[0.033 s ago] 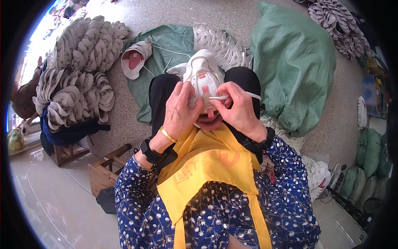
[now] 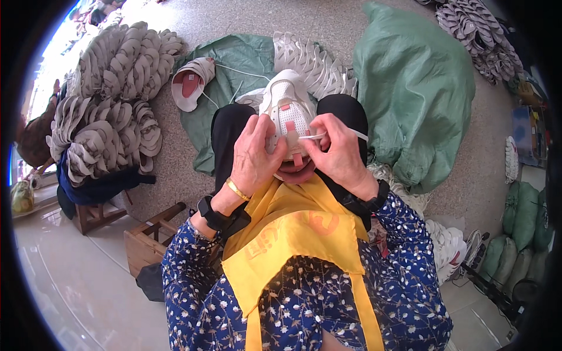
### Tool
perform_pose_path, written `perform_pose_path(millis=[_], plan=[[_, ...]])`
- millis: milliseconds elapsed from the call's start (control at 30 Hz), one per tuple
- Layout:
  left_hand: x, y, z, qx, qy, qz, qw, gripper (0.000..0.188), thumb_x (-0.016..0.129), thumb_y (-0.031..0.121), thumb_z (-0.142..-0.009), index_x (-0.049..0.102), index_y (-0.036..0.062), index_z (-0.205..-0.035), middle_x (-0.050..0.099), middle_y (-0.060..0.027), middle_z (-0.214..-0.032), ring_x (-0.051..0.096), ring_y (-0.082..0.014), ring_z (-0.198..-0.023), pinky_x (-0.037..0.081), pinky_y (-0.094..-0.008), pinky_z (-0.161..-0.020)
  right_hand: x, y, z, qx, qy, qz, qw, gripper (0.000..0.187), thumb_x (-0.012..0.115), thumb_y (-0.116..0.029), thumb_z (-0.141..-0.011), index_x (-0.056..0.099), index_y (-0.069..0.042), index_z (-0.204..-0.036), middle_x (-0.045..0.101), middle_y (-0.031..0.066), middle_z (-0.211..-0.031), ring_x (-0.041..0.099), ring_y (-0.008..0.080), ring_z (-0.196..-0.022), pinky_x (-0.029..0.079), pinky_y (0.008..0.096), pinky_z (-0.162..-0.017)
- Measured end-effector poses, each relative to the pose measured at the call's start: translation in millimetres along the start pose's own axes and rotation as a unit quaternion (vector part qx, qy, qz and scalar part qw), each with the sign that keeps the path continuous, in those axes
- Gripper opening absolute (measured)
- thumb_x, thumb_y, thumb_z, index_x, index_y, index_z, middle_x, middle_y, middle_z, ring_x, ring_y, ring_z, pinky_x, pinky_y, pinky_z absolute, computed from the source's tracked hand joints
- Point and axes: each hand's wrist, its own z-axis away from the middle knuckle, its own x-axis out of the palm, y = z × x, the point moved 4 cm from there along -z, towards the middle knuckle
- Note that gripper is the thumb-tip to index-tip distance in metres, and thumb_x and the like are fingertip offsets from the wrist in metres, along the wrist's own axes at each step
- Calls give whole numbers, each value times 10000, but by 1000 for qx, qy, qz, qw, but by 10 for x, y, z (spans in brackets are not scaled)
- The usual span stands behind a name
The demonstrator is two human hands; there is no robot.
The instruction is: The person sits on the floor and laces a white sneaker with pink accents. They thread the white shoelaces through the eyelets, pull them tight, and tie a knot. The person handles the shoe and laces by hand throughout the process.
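Observation:
A white mesh sneaker upper with pink tabs (image 2: 294, 96) rests between my knees, toe pointing away from me. My left hand (image 2: 252, 146) is closed on its left side, thumb and fingers near the eyelet edge. In my right hand (image 2: 336, 149) a white shoelace (image 2: 311, 136) is pinched between thumb and forefinger. One end of that lace runs toward the middle of the upper; the other sticks out to the right past my knuckles. My left fingertips are partly hidden behind the upper.
Another white upper with a pink lining (image 2: 188, 85) lies on a green sheet (image 2: 234, 52), beside a row of white uppers (image 2: 310, 64). Stacks of uppers (image 2: 120, 64) stand at left. A bulging green sack (image 2: 413, 99) sits at right; a wooden stool (image 2: 146, 243) is near my left elbow.
My right hand has shifted very slightly to the right with the shoelace. My left hand and the sneaker upper stay where they were.

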Motion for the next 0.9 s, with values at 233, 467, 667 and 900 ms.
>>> perform_pose_path(millis=[233, 467, 667, 900], plan=[[79, -24, -104, -35, 29, -85, 995, 446, 798, 326, -834, 500, 26, -976, 558, -148, -844, 619, -376, -749, 491, -461, -624, 18, 20, 44, -96, 9, 135, 986, 185, 696, -26, -842, 568, -5, -973, 602, 152, -883, 652, 328, -794, 551, 415, -700], [90, -29, -114, -35, 30, -80, 996, 462, 807, 340, -821, 503, 33, -985, 557, -144, -843, 622, -376, -752, 495, -460, -622, 70, -27, 105, -157, 13, 195, 968, 180, 685, -11, -836, 562, -14, -968, 587, 143, -869, 648, 327, -798, 550, 411, -703], [31, -66, -99, -17, 2, -45, 999, 398, 783, 301, -872, 510, 30, -977, 554, -135, -840, 606, -357, -735, 492, -439, -633, 83, 36, 158, -106, 5, 127, 986, 193, 701, -9, -850, 576, -8, -997, 601, 147, -884, 655, 335, -800, 549, 414, -688], [-13, -22, -128, 4, -7, -36, 999, 357, 780, 272, -886, 535, 17, -939, 556, -129, -807, 589, -327, -705, 474, -422, -615, -69, 23, 65, -82, 22, 61, 995, 98, 710, -58, -913, 639, -2, -950, 648, 151, -832, 670, 337, -745, 529, 396, -644]])
